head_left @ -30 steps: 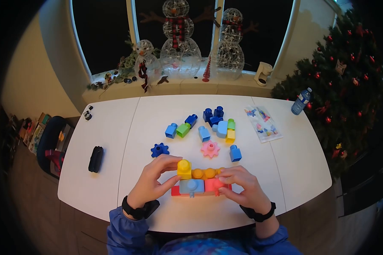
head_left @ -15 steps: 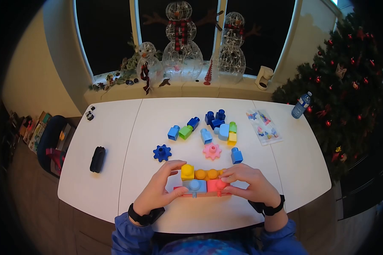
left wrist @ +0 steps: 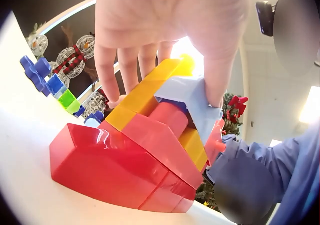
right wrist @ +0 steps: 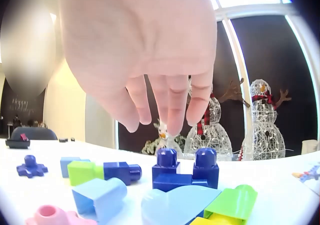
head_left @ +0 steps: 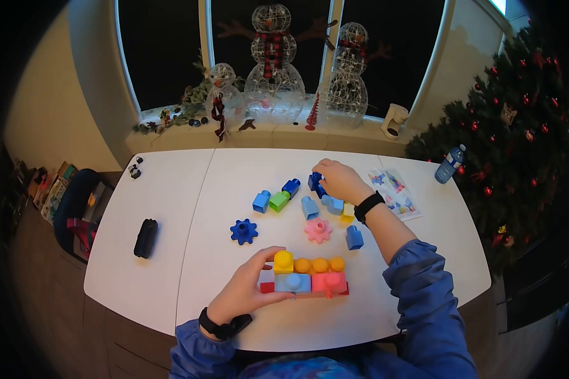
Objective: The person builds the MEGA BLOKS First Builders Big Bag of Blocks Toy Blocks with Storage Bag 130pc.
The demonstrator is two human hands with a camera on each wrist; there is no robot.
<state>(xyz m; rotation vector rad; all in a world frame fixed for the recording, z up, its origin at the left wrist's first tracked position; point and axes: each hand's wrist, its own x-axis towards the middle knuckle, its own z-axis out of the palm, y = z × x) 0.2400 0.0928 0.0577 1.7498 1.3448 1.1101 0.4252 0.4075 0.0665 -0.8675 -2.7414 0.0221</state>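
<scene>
In the head view my left hand [head_left: 241, 287] grips the left end of a toy building-block structure [head_left: 329, 282] near the table's front. Its thumb presses the light blue block [left wrist: 197, 100], and its fingers lie along the yellow-orange side [left wrist: 150, 85]. A long red block [left wrist: 110, 170] forms the base, with pink blocks above. Farther back, my right hand [head_left: 344, 183] reaches over a group of dark blue blocks [right wrist: 172, 180]. In the right wrist view its fingers point down, spread a little, with a gap above the studs.
Around the right hand lie a rounded light blue block [right wrist: 175, 202], a green block [right wrist: 232, 202] and a pink gear [head_left: 318, 230]. A dark blue gear [head_left: 243, 232] sits farther left. A picture sheet [head_left: 395, 192], water bottle [head_left: 450, 164] and black case [head_left: 146, 238] are also on the table.
My right hand has let go of the structure's right end and moved forward to the dark blue blocks. The left hand has kept its hold on the structure.
</scene>
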